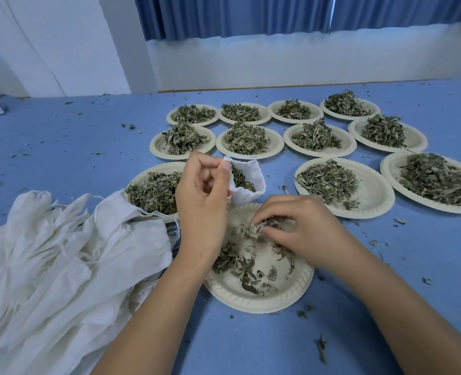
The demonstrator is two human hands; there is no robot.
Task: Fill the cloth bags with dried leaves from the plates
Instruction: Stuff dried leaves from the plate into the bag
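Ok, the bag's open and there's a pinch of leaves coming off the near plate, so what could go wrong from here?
1. The left hand holds the small bag open by one edge only, so its mouth may sag and leaves miss it.
2. The right hand must carry its loose pinch of leaves over the near plate rim; bits may drop onto the table, already littered.
3. The pile of empty bags overlaps a full plate; it might snag it.

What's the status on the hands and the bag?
Left hand pinching cloth bag open. Right hand gathering dried leaves off near plate. Nothing between leaves and bag.
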